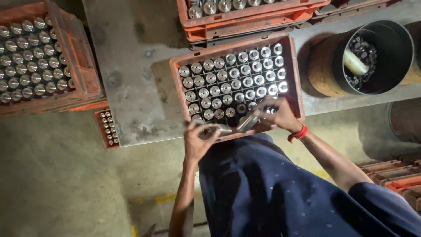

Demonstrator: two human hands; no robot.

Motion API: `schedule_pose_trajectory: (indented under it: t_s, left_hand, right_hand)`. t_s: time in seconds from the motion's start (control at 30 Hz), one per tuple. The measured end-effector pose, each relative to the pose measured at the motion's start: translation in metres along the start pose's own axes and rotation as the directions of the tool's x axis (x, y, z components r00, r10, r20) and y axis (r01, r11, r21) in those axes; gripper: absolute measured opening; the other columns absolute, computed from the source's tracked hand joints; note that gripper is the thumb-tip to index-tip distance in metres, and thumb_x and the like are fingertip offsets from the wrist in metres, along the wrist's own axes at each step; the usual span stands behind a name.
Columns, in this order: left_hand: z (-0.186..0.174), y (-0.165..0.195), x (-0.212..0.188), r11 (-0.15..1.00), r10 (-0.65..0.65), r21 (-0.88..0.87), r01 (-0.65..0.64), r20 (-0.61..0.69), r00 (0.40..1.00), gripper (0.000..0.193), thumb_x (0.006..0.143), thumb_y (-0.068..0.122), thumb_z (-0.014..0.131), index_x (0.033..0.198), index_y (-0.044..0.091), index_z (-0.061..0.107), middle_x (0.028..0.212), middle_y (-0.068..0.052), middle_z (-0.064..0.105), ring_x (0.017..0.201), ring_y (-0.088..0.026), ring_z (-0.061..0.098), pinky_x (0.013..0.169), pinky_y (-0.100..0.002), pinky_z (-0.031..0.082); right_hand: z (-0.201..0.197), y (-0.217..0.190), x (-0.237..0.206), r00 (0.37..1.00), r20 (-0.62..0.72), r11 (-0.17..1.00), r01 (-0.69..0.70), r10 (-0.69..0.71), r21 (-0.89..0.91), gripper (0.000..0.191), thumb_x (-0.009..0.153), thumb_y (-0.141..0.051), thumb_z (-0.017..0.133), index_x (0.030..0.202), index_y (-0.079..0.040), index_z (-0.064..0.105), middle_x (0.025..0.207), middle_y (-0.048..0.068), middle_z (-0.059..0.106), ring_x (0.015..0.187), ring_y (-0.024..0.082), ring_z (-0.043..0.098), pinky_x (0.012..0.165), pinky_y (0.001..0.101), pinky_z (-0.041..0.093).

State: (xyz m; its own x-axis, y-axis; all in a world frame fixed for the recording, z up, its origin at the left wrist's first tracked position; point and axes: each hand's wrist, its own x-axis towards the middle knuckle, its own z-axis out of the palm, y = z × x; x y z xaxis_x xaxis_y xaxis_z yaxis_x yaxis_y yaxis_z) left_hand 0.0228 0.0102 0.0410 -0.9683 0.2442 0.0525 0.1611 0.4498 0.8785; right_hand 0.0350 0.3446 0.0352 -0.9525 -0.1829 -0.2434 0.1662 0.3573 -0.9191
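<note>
An orange plastic crate (294, 66) on a grey metal table holds several rows of shiny metal cylinders (234, 83) standing upright. My left hand (198, 139) is at the crate's near edge, gripping a metal cylinder (218, 130) that lies sideways. My right hand (278, 116) hovers over the crate's near right corner and grips another metal cylinder (246, 122), tilted toward the left hand's piece. The two pieces nearly touch end to end. A red band sits on my right wrist.
A second orange crate (250, 19) of cylinders stands behind the first, and a third crate (79, 57) at the far left. A small crate (106, 128) lies below the table edge. A black round bin (394, 39) with dark parts stands right. Stacked crates (394, 175) sit lower right.
</note>
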Motion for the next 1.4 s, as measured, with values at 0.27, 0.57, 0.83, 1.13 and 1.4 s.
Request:
schedule_pose_trajectory:
  t_s: [0.27, 0.57, 0.83, 1.13, 1.4]
  left_hand:
    - [0.024, 0.012, 0.013, 0.866, -0.468, -0.092, 0.492, 0.202, 0.86, 0.037, 0.094, 0.035, 0.069, 0.123, 0.012, 0.073, 0.096, -0.017, 0.074, 0.082, -0.03, 0.07, 0.073, -0.045, 0.055]
    - [0.023, 0.024, 0.006, 0.98, -0.076, 0.19, 0.051, 0.126, 0.989, 0.026, 0.092, 0.027, 0.077, 0.112, 0.011, 0.076, 0.101, -0.013, 0.075, 0.09, -0.032, 0.073, 0.077, -0.042, 0.057]
    - [0.079, 0.029, 0.137, 0.945, 0.13, 0.319, -0.068, -0.178, 0.975, 0.026, 0.095, 0.026, 0.073, 0.113, 0.007, 0.072, 0.119, -0.025, 0.069, 0.11, -0.04, 0.067, 0.097, -0.05, 0.052]
    - [0.113, 0.047, 0.219, 0.812, 0.07, 0.577, 0.084, -0.238, 0.969, 0.035, 0.081, 0.036, 0.082, 0.101, 0.007, 0.077, 0.119, -0.017, 0.068, 0.114, -0.035, 0.061, 0.096, -0.051, 0.052]
    - [0.06, 0.023, 0.2, 0.99, -0.013, -0.135, -0.042, -0.378, 0.926, 0.035, 0.088, 0.038, 0.08, 0.094, 0.004, 0.076, 0.092, -0.012, 0.072, 0.086, -0.026, 0.068, 0.08, -0.044, 0.055]
  right_hand:
    - [0.048, 0.001, 0.001, 1.0, -0.011, 0.993, 0.008, -0.01, -0.119, 0.043, 0.1, -0.03, 0.07, 0.134, -0.006, 0.058, 0.108, 0.015, 0.071, 0.095, 0.029, 0.071, 0.082, 0.0407, 0.056]
    - [0.035, -0.035, 0.013, 0.953, 0.18, 0.847, 0.301, -0.245, -0.438, 0.022, 0.088, -0.02, 0.071, 0.107, -0.008, 0.071, 0.098, 0.013, 0.073, 0.09, 0.036, 0.071, 0.078, 0.045, 0.057]
    - [-0.019, -0.047, 0.117, 0.863, -0.34, 0.85, 0.171, -0.373, -0.498, 0.028, 0.102, -0.026, 0.069, 0.116, -0.002, 0.07, 0.102, 0.023, 0.072, 0.088, 0.04, 0.07, 0.075, 0.0467, 0.055]
    - [-0.026, -0.069, 0.164, 0.848, -0.252, 0.753, 0.232, -0.466, -0.615, 0.021, 0.087, -0.019, 0.077, 0.105, -0.008, 0.076, 0.103, 0.017, 0.074, 0.099, 0.039, 0.068, 0.088, 0.0483, 0.056]
    - [-0.072, -0.051, 0.134, 0.795, -0.587, 0.887, 0.372, -0.152, 0.274, 0.034, 0.101, -0.033, 0.077, 0.12, -0.005, 0.071, 0.107, 0.007, 0.076, 0.097, 0.022, 0.069, 0.091, 0.0344, 0.056]
